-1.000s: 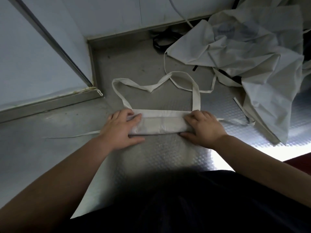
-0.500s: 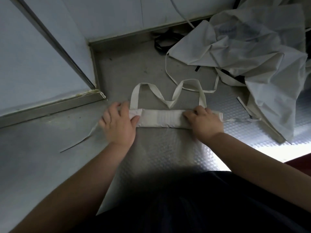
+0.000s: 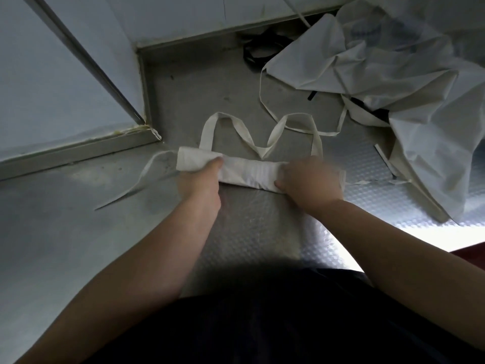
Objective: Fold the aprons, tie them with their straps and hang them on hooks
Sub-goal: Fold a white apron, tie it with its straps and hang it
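Note:
A white apron rolled into a narrow bundle (image 3: 252,172) lies across the metal floor (image 3: 249,227) in front of me. Its neck strap (image 3: 262,135) loops flat on the floor just beyond it. A thin waist strap (image 3: 139,182) trails off its left end, another thin strap (image 3: 372,182) off its right end. My left hand (image 3: 199,182) grips the bundle near its left end, thumb on top and fingers under it. My right hand (image 3: 309,179) grips the right part, fingers curled over the roll.
A heap of crumpled white aprons (image 3: 393,74) fills the back right, with loose straps (image 3: 265,101) spilling toward the bundle. Something black (image 3: 262,48) lies by the back wall. A wall panel and its metal sill (image 3: 78,148) close off the left.
The bundle has been rolled farther from me, so the neck strap loop has shortened and bunched. My left hand has gone from lying over the roll to gripping it from below.

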The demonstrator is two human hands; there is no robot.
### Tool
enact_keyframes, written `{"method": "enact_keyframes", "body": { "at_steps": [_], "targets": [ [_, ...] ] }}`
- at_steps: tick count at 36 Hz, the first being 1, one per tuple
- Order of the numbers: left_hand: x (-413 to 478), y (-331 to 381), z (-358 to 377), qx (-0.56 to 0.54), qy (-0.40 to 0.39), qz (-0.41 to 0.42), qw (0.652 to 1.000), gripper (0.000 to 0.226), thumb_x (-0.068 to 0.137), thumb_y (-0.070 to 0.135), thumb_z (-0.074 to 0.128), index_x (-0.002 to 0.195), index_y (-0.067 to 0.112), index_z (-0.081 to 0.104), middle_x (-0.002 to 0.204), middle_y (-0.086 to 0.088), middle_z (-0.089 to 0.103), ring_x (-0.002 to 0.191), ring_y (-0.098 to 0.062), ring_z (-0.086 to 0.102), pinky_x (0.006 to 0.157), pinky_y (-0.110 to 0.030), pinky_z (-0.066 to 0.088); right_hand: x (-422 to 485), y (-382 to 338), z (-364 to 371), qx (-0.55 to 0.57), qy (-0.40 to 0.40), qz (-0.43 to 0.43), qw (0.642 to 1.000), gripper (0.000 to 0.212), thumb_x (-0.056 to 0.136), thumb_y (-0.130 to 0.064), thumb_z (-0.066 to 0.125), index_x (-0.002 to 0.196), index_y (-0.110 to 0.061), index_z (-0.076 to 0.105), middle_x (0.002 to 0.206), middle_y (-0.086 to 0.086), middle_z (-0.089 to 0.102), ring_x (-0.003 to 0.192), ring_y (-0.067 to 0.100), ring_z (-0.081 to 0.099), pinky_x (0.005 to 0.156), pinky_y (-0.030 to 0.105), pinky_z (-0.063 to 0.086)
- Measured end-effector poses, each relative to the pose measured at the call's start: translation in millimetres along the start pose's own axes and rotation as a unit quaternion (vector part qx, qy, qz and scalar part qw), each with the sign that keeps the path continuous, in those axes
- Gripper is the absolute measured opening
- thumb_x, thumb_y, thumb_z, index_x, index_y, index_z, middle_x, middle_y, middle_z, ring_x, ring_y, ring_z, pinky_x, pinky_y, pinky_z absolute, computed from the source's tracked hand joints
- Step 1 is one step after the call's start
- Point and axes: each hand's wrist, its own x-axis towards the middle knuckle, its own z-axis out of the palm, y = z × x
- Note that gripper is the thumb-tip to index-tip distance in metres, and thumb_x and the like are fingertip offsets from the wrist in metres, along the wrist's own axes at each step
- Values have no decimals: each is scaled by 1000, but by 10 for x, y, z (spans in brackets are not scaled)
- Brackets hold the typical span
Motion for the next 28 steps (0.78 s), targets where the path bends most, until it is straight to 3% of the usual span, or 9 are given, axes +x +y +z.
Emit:
{"method": "enact_keyframes", "body": {
  "at_steps": [2, 4, 10, 12, 15, 19, 23, 25, 28],
  "targets": [
    [-70, -88, -5, 66, 48, 158, 984, 58, 65, 35, 81, 110, 7, 58, 107, -7, 65, 96, -23, 62, 84, -29, 49, 8, -1, 11, -4, 5, -1, 1000, 49, 89, -56, 48, 128, -26, 50, 131, 10, 43, 120, 34, 41, 102, 42, 32],
    [-143, -182, 9, 168, 82, 326, 927, 44, 75, 19, 76, 107, -1, 54, 107, -17, 61, 97, -33, 59, 80, -33, 42, 10, -9, 14, -5, 9, -3, 1000, 49, 89, -56, 49, 127, -26, 50, 131, 9, 44, 120, 34, 41, 101, 42, 32],
    [4, -380, 24, 375, 87, 671, 634, 52, 60, -1, 81, 101, 7, 50, 84, -15, 60, 67, -30, 58, 52, -30, 47, -133, 118, 17, 67, 84, 12, 994, 52, 84, -45, 64, 127, -18, 54, 134, 12, 43, 122, 33, 43, 102, 39, 29],
    [19, -401, -16, 376, 70, 727, 571, 43, 71, 2, 70, 108, 8, 51, 87, -12, 60, 71, -27, 56, 54, -30, 47, -200, 132, 73, 81, 158, 77, 981, 61, 79, -45, 68, 128, -12, 51, 134, 16, 43, 122, 36, 42, 102, 43, 28],
    [16, -419, -11, 378, 19, 747, 547, 39, 81, 10, 55, 120, 13, 53, 90, -7, 59, 77, -23, 52, 53, -28, 46, -237, 108, 74, 174, 187, 267, 929, 93, 71, -49, 74, 142, -13, 26, 145, 17, 26, 132, 33, 28, 107, 43, 22],
    [40, -431, 20, 352, -21, 764, 541, 50, 74, 2, 69, 121, 14, 58, 90, 2, 42, 77, -18, 39, 52, -24, 34, -125, 48, -44, 390, 179, 428, 795, 114, 69, -33, 82, 148, -11, 3, 148, 15, 15, 130, 35, 35, 107, 42, 34],
    [59, -408, 42, 357, -58, 772, 522, 50, 72, -4, 76, 118, 8, 63, 86, 0, 44, 74, -18, 38, 61, -22, 28, -29, 145, -74, 532, 185, 513, 648, 92, 69, -22, 80, 142, -9, 26, 140, 15, 40, 114, 28, 53, 98, 40, 46],
    [60, -402, 40, 364, -71, 771, 517, 49, 72, -4, 77, 118, 7, 64, 86, 0, 45, 74, -18, 37, 61, -24, 32, -44, 191, -70, 590, 156, 499, 615, 73, 69, -25, 80, 128, -6, 42, 118, 13, 59, 93, 25, 59, 83, 35, 51],
    [87, -387, 30, 383, -86, 763, 513, 50, 72, -3, 77, 119, 7, 63, 86, -1, 45, 75, -18, 38, 53, -29, 40, -70, 152, -102, 659, 125, 467, 576, 53, 65, -23, 84, 104, -9, 51, 88, 9, 59, 72, 21, 57, 61, 31, 49]
  ]
}}
